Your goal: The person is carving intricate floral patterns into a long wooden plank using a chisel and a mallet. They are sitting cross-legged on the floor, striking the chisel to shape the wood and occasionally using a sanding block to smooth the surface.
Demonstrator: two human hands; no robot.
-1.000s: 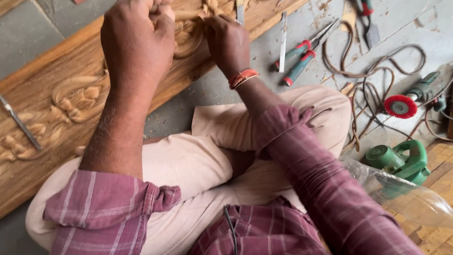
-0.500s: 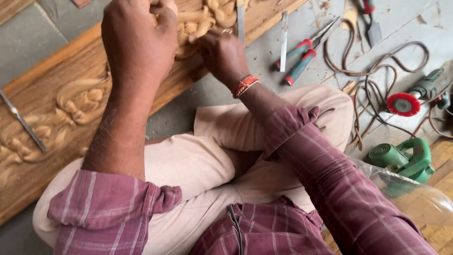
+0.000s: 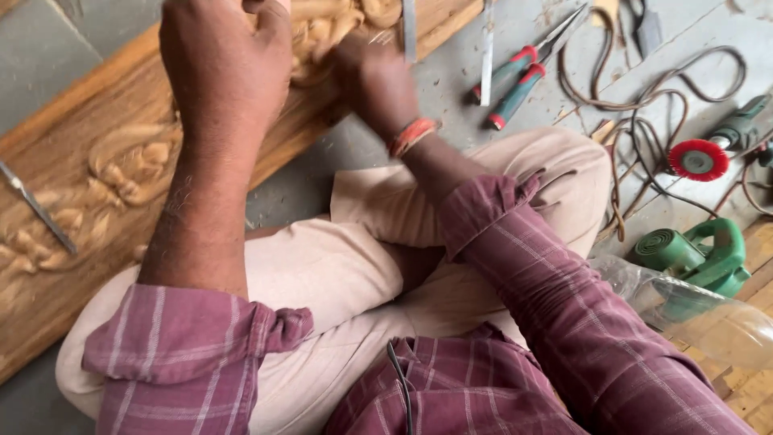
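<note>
A long wooden plank (image 3: 72, 153) with carved leaf relief lies slanted across the floor in front of my crossed legs. My left hand (image 3: 225, 72) is a raised fist above the carving; the top edge of the frame cuts off whatever is in it. My right hand (image 3: 372, 76), with an orange band at the wrist, is blurred and rests curled on the carved ornament (image 3: 338, 24). A thin metal tool tip (image 3: 378, 36) glints at its fingers. A flat steel chisel (image 3: 410, 28) lies on the plank just beside that hand.
Another chisel (image 3: 36, 208) lies on the plank at the left. On the concrete floor to the right are a steel blade (image 3: 486, 52), red-and-green-handled pliers (image 3: 515, 80), tangled cables (image 3: 636, 105), a grinder with a red wheel (image 3: 699, 159), a green power tool (image 3: 692, 254) and a clear plastic bottle (image 3: 708, 318).
My right hand dipped toward me along the carving, then moved back up to the ornament. The left fist stayed raised in nearly the same place.
</note>
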